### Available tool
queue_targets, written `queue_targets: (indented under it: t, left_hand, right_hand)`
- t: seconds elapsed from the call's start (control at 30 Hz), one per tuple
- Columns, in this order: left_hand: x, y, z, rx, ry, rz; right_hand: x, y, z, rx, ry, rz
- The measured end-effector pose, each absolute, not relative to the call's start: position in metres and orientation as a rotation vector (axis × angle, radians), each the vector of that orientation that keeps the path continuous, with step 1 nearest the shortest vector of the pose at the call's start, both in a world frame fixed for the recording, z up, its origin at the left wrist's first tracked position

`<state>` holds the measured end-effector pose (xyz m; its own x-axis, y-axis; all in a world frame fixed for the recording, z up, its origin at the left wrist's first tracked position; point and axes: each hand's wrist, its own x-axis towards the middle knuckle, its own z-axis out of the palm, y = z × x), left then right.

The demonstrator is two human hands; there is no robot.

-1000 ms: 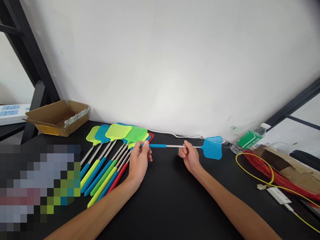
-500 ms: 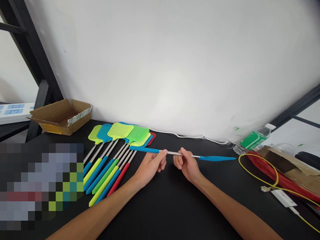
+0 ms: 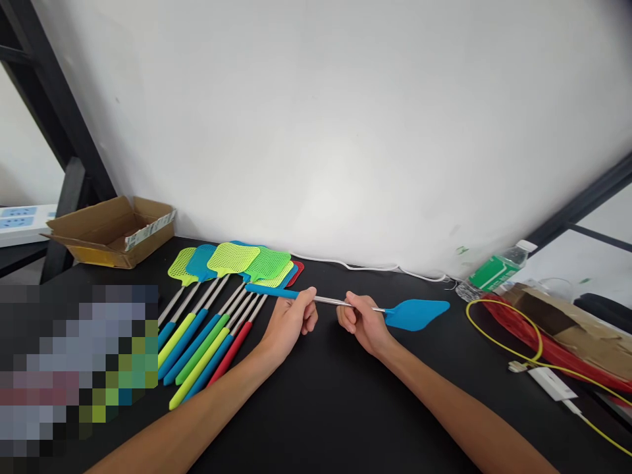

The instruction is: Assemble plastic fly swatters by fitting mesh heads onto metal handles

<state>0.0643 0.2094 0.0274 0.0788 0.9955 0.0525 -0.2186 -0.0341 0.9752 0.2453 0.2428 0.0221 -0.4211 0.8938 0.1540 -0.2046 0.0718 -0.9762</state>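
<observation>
A blue fly swatter [image 3: 415, 315] with a metal shaft is held level above the black table between both hands. My left hand [image 3: 292, 317] is closed around the inner end of its blue handle, thumb along the top. Closed on the shaft close to the swatter's head is my right hand [image 3: 363, 319]. The blue head points right, its face partly turned toward me. To the left, several fly swatters [image 3: 233, 258] in yellow, blue, green and red lie overlapped in a row, heads toward the wall and handles toward me.
An open cardboard box [image 3: 113, 230] sits at the back left. On the right are a bottle with a green label [image 3: 496, 268], a yellow cable [image 3: 530, 316], a white adapter [image 3: 552, 384] and cardboard over red plastic. A white cord [image 3: 365, 267] runs along the wall.
The held swatter's head has rotated from nearly edge-on to showing more of its face. My left hand has shifted slightly left, and the metal shaft between the hands shows longer.
</observation>
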Motion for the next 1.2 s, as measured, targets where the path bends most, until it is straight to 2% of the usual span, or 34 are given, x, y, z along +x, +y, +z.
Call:
queue_targets:
  t: [0.23, 0.77, 1.2]
  left_hand:
    - [0.0658, 0.2093, 0.028, 1.105, 1.052, 1.296]
    - [0.0596, 0.2038, 0.0348, 1.319, 0.772, 1.172]
    - [0.0627, 0.2099, 0.0271, 1.089, 1.032, 1.23]
  right_hand:
    - [0.245, 0.245, 0.0185, -0.739, -1.399, 1.502]
    - [0.248, 0.2468, 0.0192, -0.638, -1.454, 1.58]
    - [0.2489, 0.2483, 0.0194, -0.689, -1.509, 1.558]
